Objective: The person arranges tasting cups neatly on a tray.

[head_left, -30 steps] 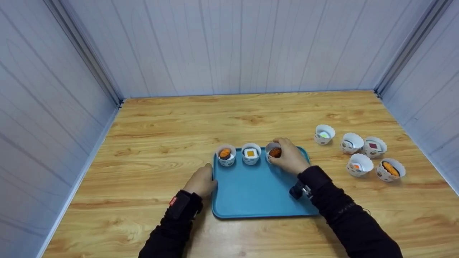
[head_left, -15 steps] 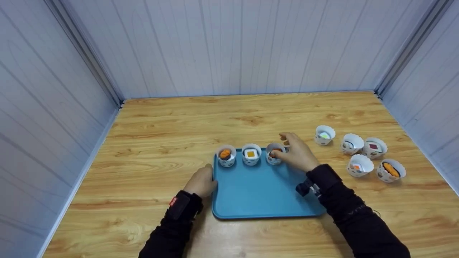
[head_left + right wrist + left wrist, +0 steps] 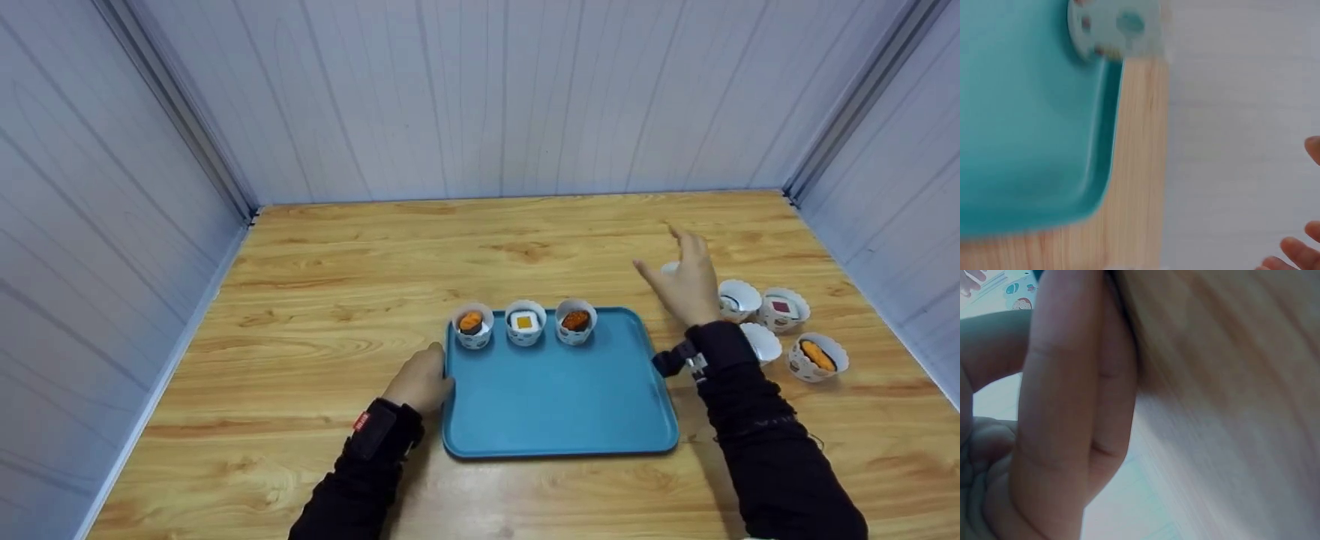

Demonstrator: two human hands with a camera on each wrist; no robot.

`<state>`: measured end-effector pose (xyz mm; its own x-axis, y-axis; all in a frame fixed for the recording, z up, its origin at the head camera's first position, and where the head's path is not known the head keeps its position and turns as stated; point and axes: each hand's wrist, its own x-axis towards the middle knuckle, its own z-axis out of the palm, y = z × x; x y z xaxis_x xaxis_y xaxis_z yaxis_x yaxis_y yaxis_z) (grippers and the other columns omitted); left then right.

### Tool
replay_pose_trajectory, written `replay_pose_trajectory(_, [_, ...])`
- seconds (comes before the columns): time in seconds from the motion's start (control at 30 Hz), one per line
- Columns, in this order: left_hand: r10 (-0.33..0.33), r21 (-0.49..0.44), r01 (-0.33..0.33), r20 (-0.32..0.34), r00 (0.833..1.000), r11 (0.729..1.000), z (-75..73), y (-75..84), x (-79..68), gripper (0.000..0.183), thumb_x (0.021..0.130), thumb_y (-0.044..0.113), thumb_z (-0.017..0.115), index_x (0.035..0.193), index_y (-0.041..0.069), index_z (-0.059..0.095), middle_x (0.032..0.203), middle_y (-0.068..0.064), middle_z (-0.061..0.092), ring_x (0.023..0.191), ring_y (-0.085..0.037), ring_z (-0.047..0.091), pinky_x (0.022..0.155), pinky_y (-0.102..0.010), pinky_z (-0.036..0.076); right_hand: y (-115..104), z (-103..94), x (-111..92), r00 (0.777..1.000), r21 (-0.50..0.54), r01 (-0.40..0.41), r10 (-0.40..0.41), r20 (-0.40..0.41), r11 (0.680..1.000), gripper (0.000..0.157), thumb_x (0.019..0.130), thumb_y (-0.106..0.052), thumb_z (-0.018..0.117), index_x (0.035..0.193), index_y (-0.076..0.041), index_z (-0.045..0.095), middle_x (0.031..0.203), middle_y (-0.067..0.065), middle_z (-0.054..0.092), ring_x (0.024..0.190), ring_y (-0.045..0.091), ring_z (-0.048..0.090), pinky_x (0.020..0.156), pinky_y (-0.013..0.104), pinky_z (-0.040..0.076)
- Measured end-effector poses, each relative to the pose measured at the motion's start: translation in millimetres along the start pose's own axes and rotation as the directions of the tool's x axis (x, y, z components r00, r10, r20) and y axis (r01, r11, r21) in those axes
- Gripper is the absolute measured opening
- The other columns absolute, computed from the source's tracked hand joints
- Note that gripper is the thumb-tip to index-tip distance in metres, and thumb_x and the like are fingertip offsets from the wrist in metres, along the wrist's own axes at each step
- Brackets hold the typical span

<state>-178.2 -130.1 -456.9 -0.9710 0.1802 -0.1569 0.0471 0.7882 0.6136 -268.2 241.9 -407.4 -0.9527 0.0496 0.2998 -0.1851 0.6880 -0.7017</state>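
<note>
A blue rectangular tray (image 3: 559, 405) lies on the wooden table with three patterned paper cups along its far edge. The left cup (image 3: 474, 340) contains an orange-topped piece, the middle cup (image 3: 526, 337) a white piece with a yellow square, the right cup (image 3: 576, 336) a reddish-brown piece. My left hand (image 3: 420, 381) grips the tray's left rim; its fingers (image 3: 1061, 410) fill the left wrist view. Fingers spread and holding nothing, my right hand (image 3: 690, 289) is over the group at the right, mostly covering a white cup (image 3: 669, 267).
Several more filled paper cups stand right of the tray, among them one with an orange piece (image 3: 817, 356) and one with a dark red square (image 3: 782, 309). White panel walls (image 3: 480, 105) enclose the table (image 3: 360, 285) at the back and sides.
My right hand has let go of the cup with the reddish-brown piece, leaving it at the tray's far edge, and moved right toward the other cups. The left hand has stayed put.
</note>
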Motion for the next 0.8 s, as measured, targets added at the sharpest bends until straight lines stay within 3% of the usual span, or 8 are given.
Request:
replay_pose_trajectory(0.17, [0.027, 0.039, -0.026, -0.017, 1.0, 0.999, -0.2, -0.8, 1.3, 0.036, 0.082, -0.002, 0.053, 0.116, -0.015, 0.052, 0.087, -0.012, 0.051, 0.075, -0.023, 0.046, 0.069, -0.036, 0.041, 15.9, -5.6, 10.5, 0.997, -0.045, -0.058, 0.055, -0.063, 0.997, 0.086, 0.09, -0.037, 0.067, 0.154, -0.002, 0.022, 0.155, 0.028, 0.022, 0.14, 0.048, 0.028, 0.113, 0.059, 0.027])
replay_pose_trajectory(0.43, [0.001, 0.003, -0.001, -0.003, 1.0, 1.0, -0.5, -0.9, 0.2, 0.045, 0.085, -0.002, 0.053, 0.127, -0.017, 0.048, 0.103, -0.021, 0.059, 0.083, -0.025, 0.05, 0.075, -0.037, 0.043, 46.7, -2.4, 16.4, 0.986, -0.07, -0.168, 0.169, 0.01, 0.983, 0.096, 0.09, -0.04, 0.064, 0.157, -0.003, 0.006, 0.16, 0.029, 0.007, 0.146, 0.047, 0.012, 0.116, 0.06, 0.019])
replay_pose_trajectory(0.67, [-0.027, -0.008, 0.028, 0.017, 0.999, 1.0, 0.5, 0.1, 0.8, 0.052, 0.087, -0.001, 0.052, 0.135, -0.018, 0.041, 0.12, -0.028, 0.058, 0.089, -0.026, 0.054, 0.078, -0.037, 0.044, 62.5, 2.9, 16.6, 0.977, -0.071, -0.206, 0.209, 0.045, 0.976, 0.098, 0.09, -0.036, 0.065, 0.156, -0.001, 0.002, 0.159, 0.031, 0.005, 0.145, 0.05, 0.015, 0.116, 0.059, 0.019])
replay_pose_trajectory(0.8, [-0.029, -0.021, 0.03, 0.018, 0.999, 0.999, 0.6, 0.0, 1.0, 0.054, 0.087, -0.002, 0.051, 0.137, -0.019, 0.04, 0.122, -0.029, 0.058, 0.087, -0.027, 0.055, 0.075, -0.035, 0.043, 65.6, 4.3, 17.1, 0.963, -0.062, -0.259, 0.263, 0.066, 0.964, 0.095, 0.092, -0.03, 0.064, 0.156, -0.002, 0.001, 0.157, 0.032, 0.008, 0.141, 0.05, 0.023, 0.114, 0.058, 0.025])
